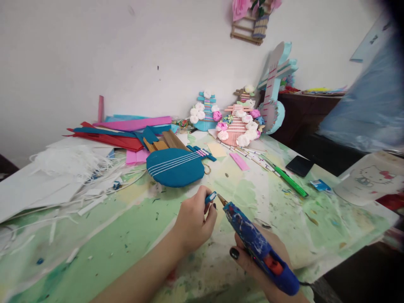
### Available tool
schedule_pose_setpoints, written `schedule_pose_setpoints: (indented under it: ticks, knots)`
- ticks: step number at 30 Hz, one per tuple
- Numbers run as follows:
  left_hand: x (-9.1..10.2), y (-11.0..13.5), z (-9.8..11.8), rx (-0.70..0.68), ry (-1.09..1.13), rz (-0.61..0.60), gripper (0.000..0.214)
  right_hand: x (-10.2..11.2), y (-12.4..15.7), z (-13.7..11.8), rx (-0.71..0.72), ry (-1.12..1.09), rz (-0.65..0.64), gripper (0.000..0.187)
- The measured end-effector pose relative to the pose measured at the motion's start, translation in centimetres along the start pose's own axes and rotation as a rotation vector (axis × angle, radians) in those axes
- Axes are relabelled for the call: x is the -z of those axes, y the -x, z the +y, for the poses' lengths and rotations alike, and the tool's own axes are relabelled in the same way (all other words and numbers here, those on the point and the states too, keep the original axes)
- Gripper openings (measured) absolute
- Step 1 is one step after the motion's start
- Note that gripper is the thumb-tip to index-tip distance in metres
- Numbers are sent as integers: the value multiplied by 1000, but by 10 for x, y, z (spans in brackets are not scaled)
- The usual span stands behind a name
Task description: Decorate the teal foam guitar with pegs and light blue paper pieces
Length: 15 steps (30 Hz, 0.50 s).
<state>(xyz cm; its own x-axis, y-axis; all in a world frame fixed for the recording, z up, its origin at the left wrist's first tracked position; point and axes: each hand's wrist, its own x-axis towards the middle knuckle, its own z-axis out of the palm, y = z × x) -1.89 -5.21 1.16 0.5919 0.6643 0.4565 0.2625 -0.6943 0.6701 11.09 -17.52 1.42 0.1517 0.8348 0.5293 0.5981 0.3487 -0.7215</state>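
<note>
My left hand (193,223) pinches a small blue strip piece (211,197) between thumb and fingers. My right hand (257,256) grips a blue hot glue gun (259,248), whose nozzle tip almost touches the end of that small piece. Just beyond my hands lies a blue paper guitar (176,167) with white strings, flat on the paint-stained green table (104,248).
Coloured paper strips (126,130) and white paper scraps (66,168) pile at the left. Decorated stick crafts with paper flowers (236,122) stand at the back by the wall. A green pen (288,179), a black phone (299,165) and a white bag (369,176) lie right.
</note>
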Motion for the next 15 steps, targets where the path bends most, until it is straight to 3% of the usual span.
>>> schedule_pose_setpoints:
  ticks: [4, 15]
  knots:
    - [1, 0, -1, -7, -8, 9, 10, -6, 1, 5, 43, 58, 24, 17]
    - [1, 0, 1, -13, -14, 25, 18, -4, 0, 3, 138, 195, -58, 20]
